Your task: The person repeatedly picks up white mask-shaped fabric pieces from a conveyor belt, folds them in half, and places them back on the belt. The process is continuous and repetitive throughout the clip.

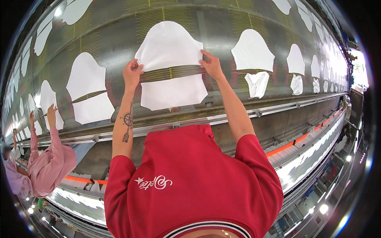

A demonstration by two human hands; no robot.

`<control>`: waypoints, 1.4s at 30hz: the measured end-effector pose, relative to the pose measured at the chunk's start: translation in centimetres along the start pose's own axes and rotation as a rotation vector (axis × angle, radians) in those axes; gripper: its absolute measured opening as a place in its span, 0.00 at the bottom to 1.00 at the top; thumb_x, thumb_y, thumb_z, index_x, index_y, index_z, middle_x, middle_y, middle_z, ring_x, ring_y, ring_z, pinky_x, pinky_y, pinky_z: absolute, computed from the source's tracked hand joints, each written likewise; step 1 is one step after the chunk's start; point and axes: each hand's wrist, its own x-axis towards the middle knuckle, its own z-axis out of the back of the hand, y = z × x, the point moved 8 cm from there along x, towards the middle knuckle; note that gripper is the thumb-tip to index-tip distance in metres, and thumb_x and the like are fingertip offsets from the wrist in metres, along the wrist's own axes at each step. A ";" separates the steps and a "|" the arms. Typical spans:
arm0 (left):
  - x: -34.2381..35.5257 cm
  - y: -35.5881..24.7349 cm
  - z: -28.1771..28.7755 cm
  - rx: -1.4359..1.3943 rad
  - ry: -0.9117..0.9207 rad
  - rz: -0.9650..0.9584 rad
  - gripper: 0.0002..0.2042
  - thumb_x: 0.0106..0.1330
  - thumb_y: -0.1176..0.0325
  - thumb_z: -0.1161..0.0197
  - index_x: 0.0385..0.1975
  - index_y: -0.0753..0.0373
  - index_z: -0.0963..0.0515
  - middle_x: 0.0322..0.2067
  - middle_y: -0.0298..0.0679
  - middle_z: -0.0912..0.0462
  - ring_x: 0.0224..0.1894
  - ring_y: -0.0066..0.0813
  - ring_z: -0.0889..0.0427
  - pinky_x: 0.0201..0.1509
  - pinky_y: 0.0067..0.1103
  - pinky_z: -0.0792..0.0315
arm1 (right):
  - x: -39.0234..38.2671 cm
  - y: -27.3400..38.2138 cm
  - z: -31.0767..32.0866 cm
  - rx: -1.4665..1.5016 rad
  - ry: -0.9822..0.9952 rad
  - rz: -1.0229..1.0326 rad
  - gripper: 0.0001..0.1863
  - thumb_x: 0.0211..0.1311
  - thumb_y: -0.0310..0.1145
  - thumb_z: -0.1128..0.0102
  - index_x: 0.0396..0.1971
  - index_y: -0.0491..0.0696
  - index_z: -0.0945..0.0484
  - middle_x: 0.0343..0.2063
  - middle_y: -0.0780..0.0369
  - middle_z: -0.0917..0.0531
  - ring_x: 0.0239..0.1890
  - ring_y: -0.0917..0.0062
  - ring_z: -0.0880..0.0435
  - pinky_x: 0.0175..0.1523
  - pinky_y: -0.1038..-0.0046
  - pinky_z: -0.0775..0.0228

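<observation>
A large white fabric piece (168, 47), rounded at the top like a sleeve panel, lies on the long dark table (216, 39) in front of me. My left hand (132, 72) pinches its lower left corner between thumb and fingers. At the lower right corner, my right hand (211, 65) grips the edge the same way. Just below, a second white fabric piece (172, 92), nearly rectangular with slanted lower corners, lies flat and untouched. Yellow and red guide lines show on the table in the gap between the two pieces.
Rightward along the table lie another rounded panel (253, 51) and a crumpled white piece (257, 84). More panels (86, 73) lie to the left, where a co-worker in a pink top (51, 166) reaches over the table. A metal rail (238, 110) runs along the near edge.
</observation>
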 end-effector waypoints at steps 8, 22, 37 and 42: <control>0.8 1.4 0.4 -0.100 0.038 0.193 0.14 0.67 0.75 0.26 0.49 0.71 0.19 0.39 0.44 0.14 0.40 0.28 0.12 0.43 0.25 0.10 | 1.0 0.9 0.2 -0.001 0.062 -0.038 0.31 0.66 0.24 0.31 0.70 0.47 0.23 0.56 0.57 0.16 0.40 0.79 0.11 0.49 0.74 0.14; 0.8 -0.5 -0.3 -0.190 0.169 0.172 0.12 0.72 0.75 0.31 0.53 0.68 0.14 0.40 0.36 0.13 0.41 0.22 0.13 0.47 0.23 0.10 | 2.7 2.4 1.0 -0.019 0.250 -0.191 0.21 0.67 0.27 0.28 0.60 0.43 0.14 0.38 0.66 0.11 0.40 0.84 0.12 0.49 0.77 0.16; -0.9 -0.4 -0.5 -0.027 0.134 0.102 0.20 0.70 0.76 0.29 0.61 0.69 0.18 0.40 0.38 0.12 0.34 0.20 0.13 0.37 0.18 0.16 | 0.9 -0.4 0.1 -0.126 0.014 0.103 0.24 0.64 0.27 0.32 0.61 0.45 0.15 0.36 0.61 0.10 0.32 0.82 0.15 0.42 0.72 0.19; -1.0 -1.0 -0.1 0.001 0.134 0.051 0.22 0.70 0.76 0.29 0.63 0.69 0.20 0.43 0.40 0.11 0.33 0.20 0.13 0.35 0.17 0.18 | 0.3 -1.1 0.3 -0.134 0.013 0.015 0.24 0.68 0.22 0.33 0.65 0.45 0.18 0.49 0.61 0.11 0.39 0.83 0.11 0.46 0.77 0.15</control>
